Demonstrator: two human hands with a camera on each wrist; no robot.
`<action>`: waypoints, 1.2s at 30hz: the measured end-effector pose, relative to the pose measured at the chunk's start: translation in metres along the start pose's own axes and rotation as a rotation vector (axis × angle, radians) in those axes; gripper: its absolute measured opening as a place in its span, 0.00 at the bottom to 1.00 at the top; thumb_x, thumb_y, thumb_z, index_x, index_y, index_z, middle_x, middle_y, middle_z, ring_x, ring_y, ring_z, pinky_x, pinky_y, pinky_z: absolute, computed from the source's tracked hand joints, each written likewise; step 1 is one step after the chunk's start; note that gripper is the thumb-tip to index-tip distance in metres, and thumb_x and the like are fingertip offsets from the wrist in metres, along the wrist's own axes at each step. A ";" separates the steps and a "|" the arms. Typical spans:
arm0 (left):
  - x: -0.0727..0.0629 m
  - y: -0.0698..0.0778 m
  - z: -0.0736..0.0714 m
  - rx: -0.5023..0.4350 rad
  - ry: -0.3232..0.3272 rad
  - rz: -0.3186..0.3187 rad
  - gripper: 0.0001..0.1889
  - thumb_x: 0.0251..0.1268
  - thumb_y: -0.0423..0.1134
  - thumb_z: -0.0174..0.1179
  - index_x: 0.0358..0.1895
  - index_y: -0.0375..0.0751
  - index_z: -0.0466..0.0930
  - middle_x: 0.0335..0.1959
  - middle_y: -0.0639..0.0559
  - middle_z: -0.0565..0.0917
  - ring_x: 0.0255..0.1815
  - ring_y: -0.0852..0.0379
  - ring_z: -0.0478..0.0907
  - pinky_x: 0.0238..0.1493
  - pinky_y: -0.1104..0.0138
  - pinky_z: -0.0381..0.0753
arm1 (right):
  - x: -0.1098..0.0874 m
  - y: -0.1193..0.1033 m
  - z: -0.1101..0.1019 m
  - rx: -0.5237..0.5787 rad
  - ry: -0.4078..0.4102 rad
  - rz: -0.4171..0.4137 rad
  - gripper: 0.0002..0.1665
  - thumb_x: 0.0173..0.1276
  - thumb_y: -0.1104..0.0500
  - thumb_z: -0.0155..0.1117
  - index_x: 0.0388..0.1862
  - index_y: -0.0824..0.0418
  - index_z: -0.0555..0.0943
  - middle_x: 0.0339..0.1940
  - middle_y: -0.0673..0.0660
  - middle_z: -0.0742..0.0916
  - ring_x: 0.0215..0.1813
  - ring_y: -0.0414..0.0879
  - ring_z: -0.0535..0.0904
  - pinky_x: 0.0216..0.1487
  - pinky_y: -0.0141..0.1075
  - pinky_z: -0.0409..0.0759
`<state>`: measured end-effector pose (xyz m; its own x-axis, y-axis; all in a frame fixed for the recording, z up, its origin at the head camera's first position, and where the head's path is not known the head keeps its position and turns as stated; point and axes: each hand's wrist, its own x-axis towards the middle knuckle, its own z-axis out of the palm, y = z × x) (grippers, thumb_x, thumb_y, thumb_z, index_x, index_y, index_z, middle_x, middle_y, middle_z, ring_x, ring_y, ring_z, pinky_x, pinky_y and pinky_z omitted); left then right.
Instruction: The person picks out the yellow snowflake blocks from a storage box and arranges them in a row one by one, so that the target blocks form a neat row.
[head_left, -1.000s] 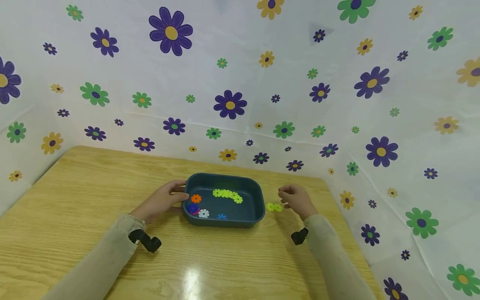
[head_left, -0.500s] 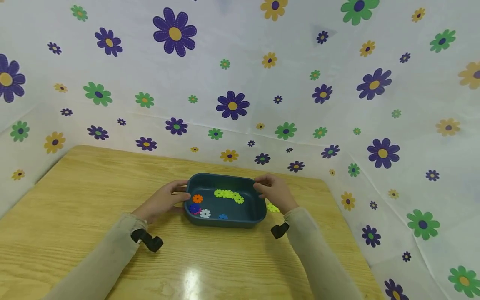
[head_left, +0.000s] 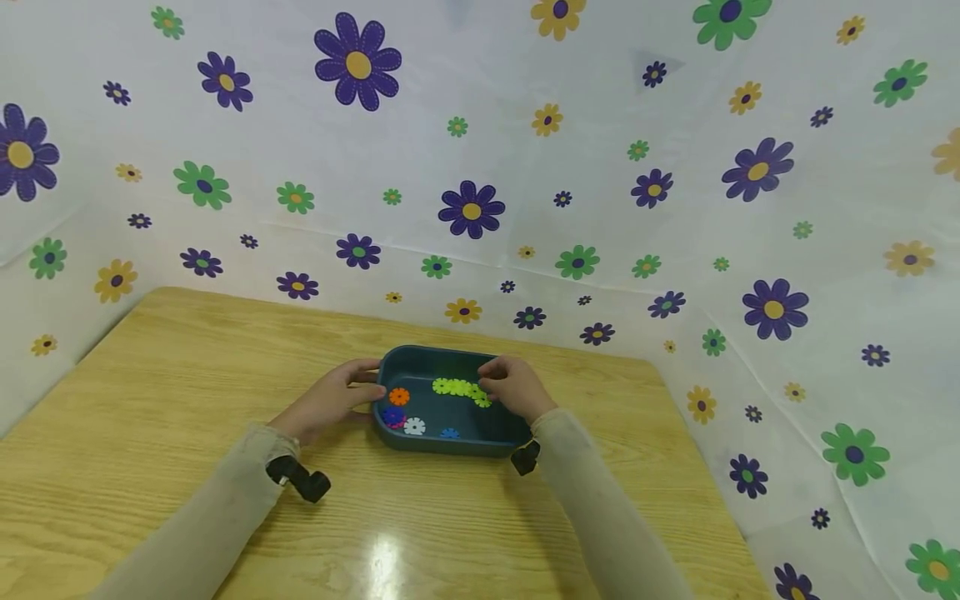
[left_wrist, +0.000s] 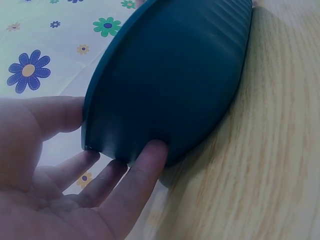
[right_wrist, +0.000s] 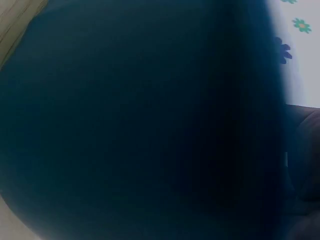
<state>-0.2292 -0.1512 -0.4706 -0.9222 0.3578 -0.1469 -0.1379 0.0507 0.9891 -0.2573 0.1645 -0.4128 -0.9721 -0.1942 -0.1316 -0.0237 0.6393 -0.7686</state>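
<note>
A dark teal plastic basin (head_left: 450, 446) stands on the table with flower-shaped plastic building discs inside. My left hand (head_left: 330, 400) holds its left end, thumb at the rim; in the left wrist view the fingers (left_wrist: 150, 160) lie against the outer wall. My right hand (head_left: 517, 387) reaches over the right rim into the basin, fingers loosely bent. Its fingertips are right at the end of a row of yellow-green discs (head_left: 456, 387). Toward the left inside lie an orange disc (head_left: 399, 397), a blue-purple disc (head_left: 393, 416) over a pink one, and a white disc (head_left: 414, 427).
A blue disc (head_left: 449, 433) lies by the basin's near wall. The wooden table (head_left: 262, 350) runs back to a white flower-printed sheet (head_left: 420, 150), which also closes off the right side. The right wrist view is mostly the basin's dark wall (right_wrist: 125, 125).
My right hand has moved left from beside two yellow-green discs on the table, over the rim and into the basin. Those two discs are now hidden. My left hand stays on the basin.
</note>
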 end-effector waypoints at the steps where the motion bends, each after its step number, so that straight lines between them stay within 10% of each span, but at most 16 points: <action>1: 0.000 0.000 0.000 0.000 0.001 -0.001 0.34 0.77 0.39 0.61 0.80 0.38 0.58 0.72 0.30 0.65 0.64 0.36 0.76 0.56 0.50 0.87 | 0.002 0.002 0.002 -0.027 0.000 0.010 0.14 0.74 0.62 0.66 0.55 0.66 0.83 0.49 0.59 0.87 0.45 0.52 0.86 0.53 0.47 0.87; 36: 0.000 0.001 0.001 0.010 0.013 -0.005 0.32 0.78 0.38 0.60 0.79 0.40 0.60 0.72 0.32 0.66 0.65 0.35 0.75 0.55 0.50 0.87 | 0.018 0.012 0.025 -0.321 -0.075 0.062 0.16 0.67 0.56 0.75 0.51 0.60 0.84 0.43 0.55 0.86 0.42 0.47 0.81 0.49 0.44 0.84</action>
<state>-0.2284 -0.1500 -0.4699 -0.9261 0.3455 -0.1514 -0.1387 0.0613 0.9884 -0.2688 0.1499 -0.4398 -0.9544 -0.1940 -0.2269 -0.0488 0.8512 -0.5226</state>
